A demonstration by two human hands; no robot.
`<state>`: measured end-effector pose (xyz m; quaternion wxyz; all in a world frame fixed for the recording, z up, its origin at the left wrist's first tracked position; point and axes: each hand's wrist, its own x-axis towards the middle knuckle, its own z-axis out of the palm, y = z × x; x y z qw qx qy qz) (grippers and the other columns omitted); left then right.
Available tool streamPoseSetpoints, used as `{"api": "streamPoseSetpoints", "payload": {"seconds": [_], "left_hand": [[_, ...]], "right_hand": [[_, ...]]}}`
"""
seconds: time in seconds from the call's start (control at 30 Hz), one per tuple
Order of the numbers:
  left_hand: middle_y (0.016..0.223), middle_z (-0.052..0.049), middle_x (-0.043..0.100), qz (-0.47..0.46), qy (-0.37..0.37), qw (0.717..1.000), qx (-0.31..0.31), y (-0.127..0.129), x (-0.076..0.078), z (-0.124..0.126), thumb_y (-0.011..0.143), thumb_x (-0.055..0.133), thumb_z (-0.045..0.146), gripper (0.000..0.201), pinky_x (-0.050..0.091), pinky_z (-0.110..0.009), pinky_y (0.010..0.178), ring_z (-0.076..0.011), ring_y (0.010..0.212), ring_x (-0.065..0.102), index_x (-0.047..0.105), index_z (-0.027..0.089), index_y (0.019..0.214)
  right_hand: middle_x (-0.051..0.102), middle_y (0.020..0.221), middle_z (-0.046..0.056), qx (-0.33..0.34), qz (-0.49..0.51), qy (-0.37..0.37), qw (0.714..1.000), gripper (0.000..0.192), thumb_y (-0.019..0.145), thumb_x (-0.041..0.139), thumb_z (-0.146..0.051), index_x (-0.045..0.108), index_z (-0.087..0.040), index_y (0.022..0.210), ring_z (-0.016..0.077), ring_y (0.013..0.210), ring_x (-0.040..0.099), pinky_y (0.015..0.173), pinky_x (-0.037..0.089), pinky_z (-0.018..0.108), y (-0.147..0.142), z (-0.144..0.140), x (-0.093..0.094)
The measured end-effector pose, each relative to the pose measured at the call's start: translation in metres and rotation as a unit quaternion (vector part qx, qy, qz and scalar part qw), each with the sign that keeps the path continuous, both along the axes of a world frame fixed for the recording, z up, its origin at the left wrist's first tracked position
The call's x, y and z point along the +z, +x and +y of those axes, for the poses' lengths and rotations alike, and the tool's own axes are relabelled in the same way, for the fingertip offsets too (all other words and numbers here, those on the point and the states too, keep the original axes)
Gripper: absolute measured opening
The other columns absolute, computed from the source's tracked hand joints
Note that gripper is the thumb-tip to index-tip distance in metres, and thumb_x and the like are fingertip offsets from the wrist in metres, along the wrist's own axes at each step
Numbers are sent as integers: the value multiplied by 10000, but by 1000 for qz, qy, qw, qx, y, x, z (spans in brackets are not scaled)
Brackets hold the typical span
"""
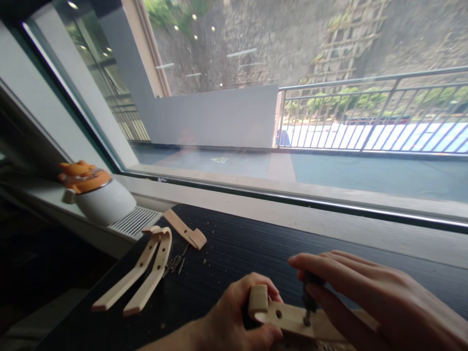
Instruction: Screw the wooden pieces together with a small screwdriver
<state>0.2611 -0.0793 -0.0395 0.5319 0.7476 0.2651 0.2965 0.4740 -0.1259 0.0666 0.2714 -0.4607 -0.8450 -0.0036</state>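
My left hand (243, 314) is closed around the curled end of a pale wooden hook (292, 319), which lies low over the dark table. A round hole shows in the wood near that end. My right hand (380, 302) grips a small dark hand drill (310, 297) between thumb and fingers. The drill stands upright, its metal tip touching the wood just right of the hole. Part of the hook's right end is hidden by my right hand.
Two more wooden hooks (146, 273) and a curled wooden piece (186, 231) lie at the table's left. Several thin metal pieces (175, 263) sit beside them. A white bottle with an orange lid (106, 200) stands on the sill. The window (234, 107) borders the table's far side.
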Motion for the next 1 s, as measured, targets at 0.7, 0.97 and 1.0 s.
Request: {"api": "streamPoseSetpoints", "payload": {"seconds": [0.7, 0.97, 1.0], "left_hand": [[953, -49, 637, 28, 1, 1000, 1, -2, 1, -1, 691, 657, 170, 318, 469, -245, 720, -158, 801, 570, 564, 173, 995], [945, -55, 633, 34, -1, 999, 0, -2, 4, -3, 702, 645, 185, 304, 467, -242, 700, -150, 773, 559, 556, 166, 993], [952, -56, 634, 35, 0, 999, -1, -2, 4, -3, 704, 645, 184, 304, 468, -243, 705, -152, 781, 561, 556, 166, 994]], "right_hand": [[742, 997, 70, -20, -21, 47, 998, 274, 928, 404, -228, 612, -235, 1107, 195, 721, 723, 463, 529, 221, 8, -1, -2], [747, 860, -16, 18, 28, -32, 999, 236, 953, 436, -271, 598, -271, 1125, 124, 640, 700, 524, 536, 162, 4, -4, 5], [748, 839, -15, 13, 27, -28, 999, 228, 956, 430, -282, 609, -265, 1095, 123, 613, 694, 507, 532, 165, 3, -4, 5]]}}
